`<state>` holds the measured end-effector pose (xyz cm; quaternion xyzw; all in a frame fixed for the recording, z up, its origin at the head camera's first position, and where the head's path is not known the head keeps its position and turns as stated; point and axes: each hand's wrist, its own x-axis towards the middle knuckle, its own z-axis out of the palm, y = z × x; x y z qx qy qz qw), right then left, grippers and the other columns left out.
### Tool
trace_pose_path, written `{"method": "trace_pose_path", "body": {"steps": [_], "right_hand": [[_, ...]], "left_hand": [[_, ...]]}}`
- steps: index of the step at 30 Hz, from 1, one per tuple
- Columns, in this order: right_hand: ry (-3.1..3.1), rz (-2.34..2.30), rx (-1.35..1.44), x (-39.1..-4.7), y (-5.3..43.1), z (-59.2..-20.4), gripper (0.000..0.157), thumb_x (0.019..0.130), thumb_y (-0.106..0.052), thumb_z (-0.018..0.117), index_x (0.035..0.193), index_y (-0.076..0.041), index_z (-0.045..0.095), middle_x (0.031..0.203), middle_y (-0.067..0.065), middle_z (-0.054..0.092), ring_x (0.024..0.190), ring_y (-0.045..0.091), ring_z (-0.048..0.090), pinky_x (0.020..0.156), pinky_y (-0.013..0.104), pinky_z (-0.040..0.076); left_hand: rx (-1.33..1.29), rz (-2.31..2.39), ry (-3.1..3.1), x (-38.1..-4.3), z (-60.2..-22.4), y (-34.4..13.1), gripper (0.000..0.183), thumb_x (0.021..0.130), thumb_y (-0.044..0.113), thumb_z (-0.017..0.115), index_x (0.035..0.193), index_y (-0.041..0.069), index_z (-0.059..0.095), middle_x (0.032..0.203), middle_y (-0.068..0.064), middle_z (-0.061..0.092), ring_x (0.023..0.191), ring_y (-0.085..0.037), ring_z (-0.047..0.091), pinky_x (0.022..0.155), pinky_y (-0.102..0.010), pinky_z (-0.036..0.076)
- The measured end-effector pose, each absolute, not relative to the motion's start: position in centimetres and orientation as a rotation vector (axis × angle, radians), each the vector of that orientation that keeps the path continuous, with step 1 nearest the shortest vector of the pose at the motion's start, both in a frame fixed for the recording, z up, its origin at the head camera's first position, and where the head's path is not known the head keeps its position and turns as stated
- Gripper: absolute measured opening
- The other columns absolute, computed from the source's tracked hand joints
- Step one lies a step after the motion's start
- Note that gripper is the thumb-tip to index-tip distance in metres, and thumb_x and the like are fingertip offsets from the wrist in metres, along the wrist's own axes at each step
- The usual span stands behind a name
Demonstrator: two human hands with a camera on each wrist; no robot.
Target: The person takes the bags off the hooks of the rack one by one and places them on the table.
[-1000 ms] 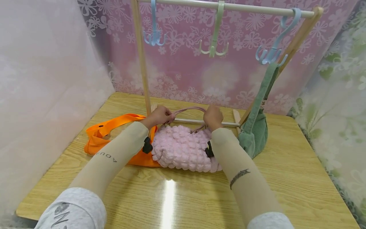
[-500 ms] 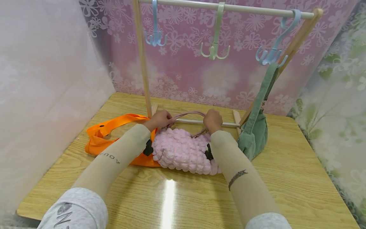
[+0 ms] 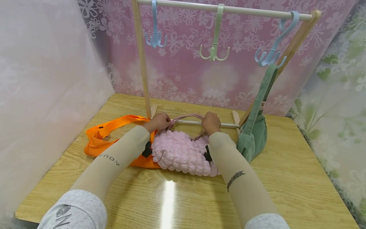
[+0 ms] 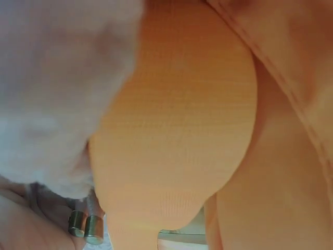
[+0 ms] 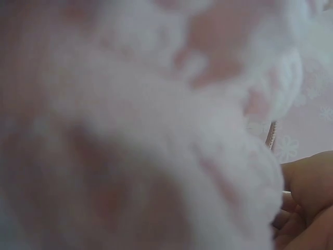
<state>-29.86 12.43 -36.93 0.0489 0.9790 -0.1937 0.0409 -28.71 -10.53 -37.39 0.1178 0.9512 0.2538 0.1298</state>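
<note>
Head view, left hand [image 3: 158, 122], right hand [image 3: 211, 123], fingers [image 3: 167, 119] curled round pink handle [image 3: 188, 115], puffy pink bag [image 3: 180, 152] below, orange bag [image 3: 98, 145] alongside

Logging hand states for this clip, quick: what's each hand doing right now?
Left hand: closed, pinching the handle of the pink bag.
Right hand: closed, holding the same handle towards its other end.

From my head view, I see both arms stretched forward and angled in toward each other, their beige sleeves [image 3: 112, 160] reaching to the wrists. The left hand [image 3: 159, 121] bends its thumb and fingers into a pinch. The right hand [image 3: 211, 123], about level with it and apart, curls its fingers, partly hidden in my right wrist view.
</note>
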Motion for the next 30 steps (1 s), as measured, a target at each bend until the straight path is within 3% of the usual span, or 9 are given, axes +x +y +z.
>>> {"method": "trace_pose_path", "body": {"steps": [6,13,17,21,25,30], "right_hand": [[2.999,-0.58,0.125,-29.5,12.4,-36.9,0.017,0.098,-0.007,0.05,0.087,-0.002,0.062,0.088,0.017,0.064,0.067,0.024,0.051,0.055,0.034,0.04],[2.98,-0.544,0.123,-29.4,12.4,-36.8,0.019,0.099,-0.009,0.049,0.103,0.002,0.065,0.098,0.02,0.067,0.07,0.026,0.055,0.054,0.034,0.042],[2.957,-0.518,0.112,-29.5,12.5,-36.7,0.019,0.099,-0.009,0.049,0.102,0.001,0.065,0.096,0.018,0.067,0.067,0.024,0.054,0.052,0.032,0.041],[2.935,-0.506,0.071,-29.5,12.4,-36.4,0.017,0.098,-0.007,0.049,0.086,-0.003,0.059,0.085,0.014,0.061,0.063,0.021,0.049,0.05,0.031,0.039],[2.926,-0.497,0.018,-29.6,12.3,-36.2,0.032,0.096,-0.004,0.047,0.065,-0.011,0.042,0.07,0.007,0.046,0.057,0.018,0.036,0.048,0.029,0.034],[2.881,-0.566,-0.019,-29.3,12.2,-35.7,0.041,0.096,-0.009,0.047,0.057,-0.013,0.036,0.055,0.001,0.033,0.046,0.013,0.027,0.042,0.026,0.027]], "left_hand": [[0.368,0.707,2.773,-28.7,-37.5,-10.6,0.032,0.101,0.028,0.054,0.094,0.005,0.075,0.072,-0.003,0.066,0.059,-0.013,0.052,0.055,-0.023,0.043],[0.382,0.737,2.76,-28.9,-37.9,-10.6,0.032,0.101,0.027,0.054,0.093,0.005,0.075,0.072,-0.004,0.066,0.057,-0.013,0.05,0.054,-0.024,0.041],[0.394,0.731,2.747,-28.8,-38.0,-10.6,0.033,0.102,0.028,0.053,0.092,0.004,0.075,0.071,-0.004,0.065,0.055,-0.013,0.048,0.051,-0.024,0.039],[0.418,0.684,2.774,-28.6,-37.7,-10.5,0.03,0.101,0.027,0.055,0.096,0.004,0.076,0.077,-0.006,0.069,0.06,-0.014,0.052,0.054,-0.023,0.041],[0.454,0.666,2.799,-28.3,-37.3,-10.4,0.027,0.099,0.024,0.058,0.106,0.004,0.075,0.092,-0.009,0.072,0.071,-0.018,0.059,0.063,-0.026,0.046],[0.47,0.633,2.826,-28.1,-36.8,-10.3,0.029,0.1,0.021,0.055,0.114,0.001,0.071,0.108,-0.014,0.071,0.092,-0.026,0.065,0.082,-0.036,0.052]]}}
